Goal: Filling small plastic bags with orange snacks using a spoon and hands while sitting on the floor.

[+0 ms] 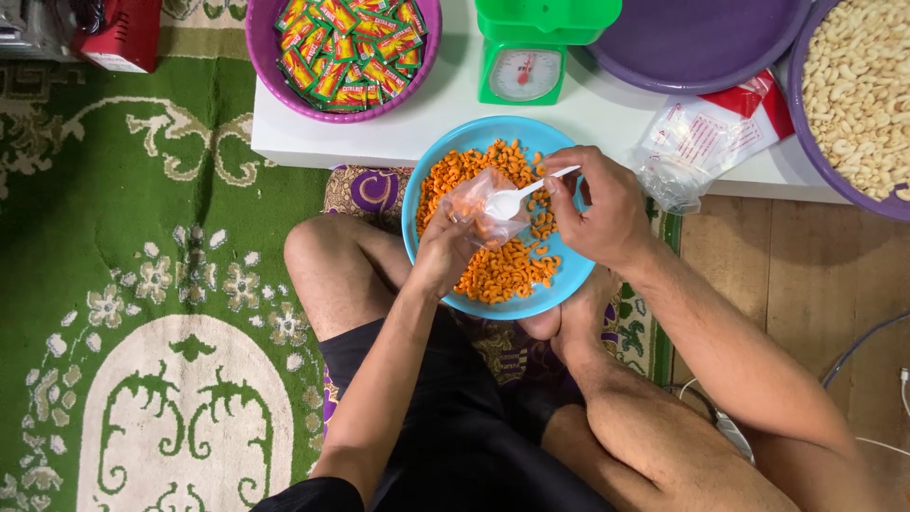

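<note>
Two hands at work over a round blue bowl (pixel 431 194), centre of frame, resting on the seated person's crossed legs. Bowl is smooth plastic, heaped with small curved orange snack pieces (pixel 502 270), dusty-looking coating.

Left hand (pixel 444 254) pinched closed on a small clear plastic bag (pixel 474 204), thin and crinkled, held open-mouthed above the snacks; some orange pieces show through the film. Right hand (pixel 599 204) closed on the handle of a white plastic spoon (pixel 517 196), its scoop end at the bag's mouth.

Just behind the bowl, upper frame: a low white table (pixel 313 142), flat matte top, its edge close to the bowl's far rim. On it, upper left, a purple basin (pixel 261 47) packed with glossy red-yellow-green sachets (pixel 346 43). Upper centre, a green kitchen scale (pixel 526 57) with round dial. To its right an empty purple tray (pixel 697 43), then at the far right edge a purple basin (pixel 806 104) of pale nuts (pixel 858 85). Between tray and the right hand, a loose pile of clear printed bags (pixel 701 142), overhanging the table edge.

Left half of frame: green woven carpet (pixel 142 284) with cream floral pattern. Right: bare wooden floor (pixel 815 275) with thin cables (pixel 872 332).
</note>
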